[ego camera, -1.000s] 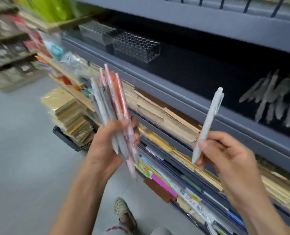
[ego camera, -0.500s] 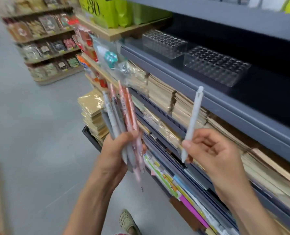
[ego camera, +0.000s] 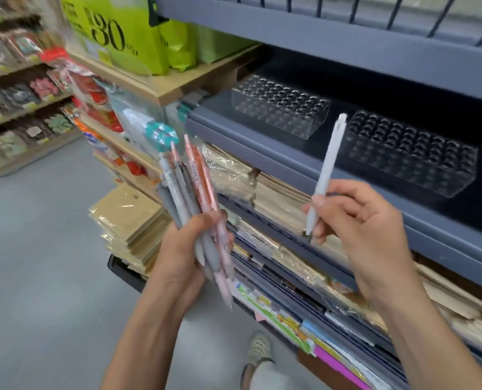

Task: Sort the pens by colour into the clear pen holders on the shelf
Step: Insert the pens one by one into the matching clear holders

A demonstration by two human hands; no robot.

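Pens (slim, smooth barrels in grey, white and pink-orange) are fanning upward from the left hand, its fingers wrapping the bundle so the colours are showing. The right hand is pinching one white pen upright near its tip — probably aiming for the near pen holder or far pen holder, both clear, perforated blocks sitting on the grey shelf.

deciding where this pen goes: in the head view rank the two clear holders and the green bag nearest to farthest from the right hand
1. right-side clear holder, just above the right hand.
2. left-side clear holder, farther left in the same row.
3. green bag, far top left.
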